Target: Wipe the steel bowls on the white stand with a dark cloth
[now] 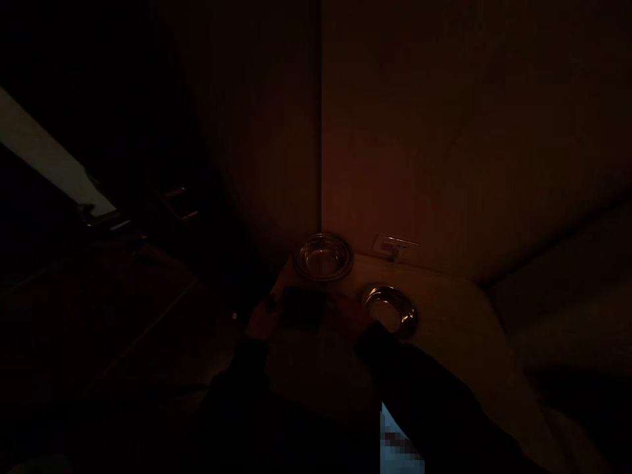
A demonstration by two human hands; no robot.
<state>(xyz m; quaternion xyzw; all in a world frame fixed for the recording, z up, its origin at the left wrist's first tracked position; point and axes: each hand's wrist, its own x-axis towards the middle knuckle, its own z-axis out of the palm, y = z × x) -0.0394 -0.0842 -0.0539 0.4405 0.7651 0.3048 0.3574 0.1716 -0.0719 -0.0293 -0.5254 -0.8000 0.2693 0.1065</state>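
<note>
The scene is very dark. A dark, flat-looking rectangular object [302, 307] is between my two hands, above the near part of a pale tabletop [459, 329]. My left hand [264, 319] grips its left side, and my right hand [348, 315] holds the right side; finger detail is mostly lost in shadow. Just beyond the object sits a round metal bowl [323, 271] with a wide rim. A second shiny metal bowl or dish [405, 313] lies right beside my right hand, partly covered by my sleeve.
Behind the table rises a wall with a vertical seam [320, 131]. A socket plate [395, 246] is set low on it, just above the tabletop. Tiled floor [143, 336] stretches away on the left. A blurred bluish patch [399, 441] shows at the bottom.
</note>
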